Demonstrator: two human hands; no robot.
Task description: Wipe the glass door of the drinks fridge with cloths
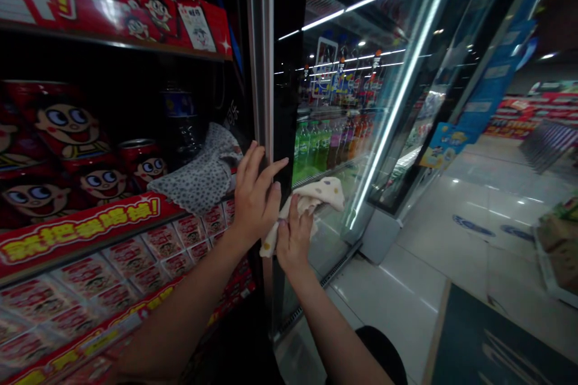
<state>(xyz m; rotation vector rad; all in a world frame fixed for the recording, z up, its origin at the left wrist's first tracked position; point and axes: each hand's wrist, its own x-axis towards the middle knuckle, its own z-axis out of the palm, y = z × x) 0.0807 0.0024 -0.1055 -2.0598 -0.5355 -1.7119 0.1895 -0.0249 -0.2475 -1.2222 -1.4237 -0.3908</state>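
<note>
My left hand (256,201) has its fingers spread apart beside the metal edge (266,72) of a cooler frame. I see nothing held in it. A white cloth with yellow and grey spots (329,191) is bunched under the fingers of my right hand (295,237), against the black edge of the glass door. Part of this cloth reaches down behind my left hand. To the left, a grey cloth with dark dots (194,177) drapes over the shelf edge, beside a dark bottle (179,111).
Red cans with cartoon faces (67,126) stand on the left shelf, above packs of red cartons (81,280). Several bottles (334,141) show behind the glass door (325,240). White tiled floor (406,277) and a dark green mat (497,337) lie at right.
</note>
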